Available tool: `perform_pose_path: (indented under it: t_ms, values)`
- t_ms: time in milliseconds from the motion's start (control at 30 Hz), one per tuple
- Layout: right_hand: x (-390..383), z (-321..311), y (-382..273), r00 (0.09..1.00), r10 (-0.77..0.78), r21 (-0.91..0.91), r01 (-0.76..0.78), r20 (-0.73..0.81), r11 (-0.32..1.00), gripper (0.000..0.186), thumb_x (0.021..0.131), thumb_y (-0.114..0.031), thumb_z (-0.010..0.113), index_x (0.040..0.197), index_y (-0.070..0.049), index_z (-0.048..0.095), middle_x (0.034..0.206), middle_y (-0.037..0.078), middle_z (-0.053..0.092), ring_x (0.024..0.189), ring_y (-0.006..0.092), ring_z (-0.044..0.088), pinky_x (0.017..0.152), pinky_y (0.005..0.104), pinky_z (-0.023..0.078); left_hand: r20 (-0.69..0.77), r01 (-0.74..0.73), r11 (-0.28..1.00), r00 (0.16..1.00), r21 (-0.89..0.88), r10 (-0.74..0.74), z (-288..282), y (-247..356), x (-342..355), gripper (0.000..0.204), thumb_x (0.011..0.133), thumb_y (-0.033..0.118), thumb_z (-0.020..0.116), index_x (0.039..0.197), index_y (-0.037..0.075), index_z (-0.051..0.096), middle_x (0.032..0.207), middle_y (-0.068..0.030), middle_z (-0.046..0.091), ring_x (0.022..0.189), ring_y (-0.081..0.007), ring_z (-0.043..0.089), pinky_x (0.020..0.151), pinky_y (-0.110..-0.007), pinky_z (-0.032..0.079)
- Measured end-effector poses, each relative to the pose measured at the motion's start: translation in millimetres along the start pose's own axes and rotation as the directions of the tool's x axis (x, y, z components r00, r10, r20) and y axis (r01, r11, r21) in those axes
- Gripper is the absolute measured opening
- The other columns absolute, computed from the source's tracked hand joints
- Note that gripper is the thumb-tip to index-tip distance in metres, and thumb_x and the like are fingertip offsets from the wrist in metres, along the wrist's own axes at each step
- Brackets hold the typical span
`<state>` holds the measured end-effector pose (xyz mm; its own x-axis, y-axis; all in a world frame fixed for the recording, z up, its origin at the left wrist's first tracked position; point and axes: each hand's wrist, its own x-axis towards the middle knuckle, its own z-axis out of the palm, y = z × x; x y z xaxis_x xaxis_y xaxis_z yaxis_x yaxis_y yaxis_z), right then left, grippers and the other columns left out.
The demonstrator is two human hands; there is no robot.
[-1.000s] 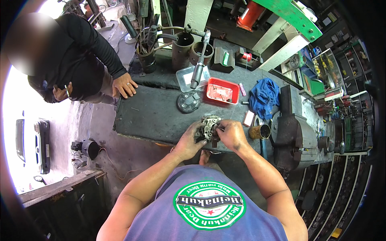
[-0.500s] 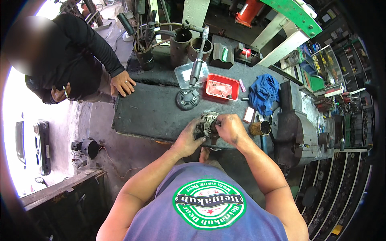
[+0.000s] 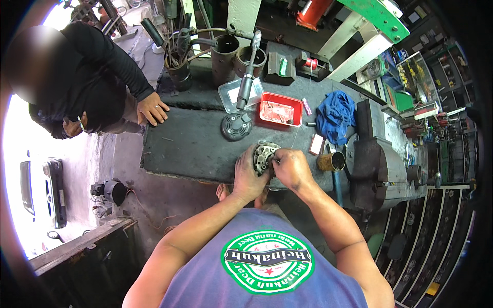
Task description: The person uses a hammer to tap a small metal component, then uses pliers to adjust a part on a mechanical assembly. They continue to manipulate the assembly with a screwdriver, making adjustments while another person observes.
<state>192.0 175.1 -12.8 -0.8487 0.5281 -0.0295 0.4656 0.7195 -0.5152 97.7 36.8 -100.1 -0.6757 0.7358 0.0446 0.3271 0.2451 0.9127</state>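
Observation:
Near the front edge of the dark workbench (image 3: 179, 154), my left hand (image 3: 248, 177) wraps round the left side of a round, grimy metal alternator housing (image 3: 264, 155). Its face, with several holes and bosses, is turned up. My right hand (image 3: 292, 170) is closed at the housing's right side, thumb and fingers pinched together; whatever sits between them is hidden. Behind the housing, to the left, lies a round black vented cover (image 3: 236, 126). A red plastic tray (image 3: 280, 123) with small parts in it stands further back.
A blue cloth (image 3: 335, 117), a rusty can (image 3: 331, 161) and a large vise (image 3: 377, 164) are on the right. A hammer-like tool (image 3: 247, 84) leans over a clear lid (image 3: 229, 100). Another person's hand (image 3: 152, 109) rests on the bench's left end.
My left hand has shifted round the housing, gripping it more from the side. The housing's face has turned a little. My right hand stays pinched, slightly lower.

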Motion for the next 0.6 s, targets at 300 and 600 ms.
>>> perform_pose_path:
  t_ms: [300, 600]
  values:
    - [-1.2, 6.8, -1.4, 0.998, -0.057, -0.025, 0.056, -0.038, 0.998, 0.012, 0.084, -0.007, 0.078, 0.084, 0.000, 0.069, 0.089, 0.024, 0.073, 0.088, 0.0474, 0.073, 0.080, 0.0542, 0.059, 0.051, -0.033, 0.997, 0.998, 0.074, 0.029, -3.5, 3.3, 2.4, 0.079, 0.085, 0.016, 0.082, 0.156, 0.002, 0.051, 0.155, -0.0250, 0.056, 0.149, -0.0437, 0.050, 0.126, -0.054, 0.036]
    - [-3.8, 10.0, -4.0, 0.999, -0.032, -0.014, 0.032, -0.025, 0.999, 0.012, 0.084, -0.007, 0.079, 0.085, 0.001, 0.069, 0.090, 0.023, 0.073, 0.090, 0.0468, 0.073, 0.081, 0.0538, 0.059, 0.062, -0.008, 0.997, 0.998, 0.072, 0.004, -3.9, -3.8, 2.0, 0.078, 0.086, 0.024, 0.082, 0.156, 0.006, 0.051, 0.156, -0.0217, 0.056, 0.151, -0.0408, 0.047, 0.130, -0.056, 0.029]
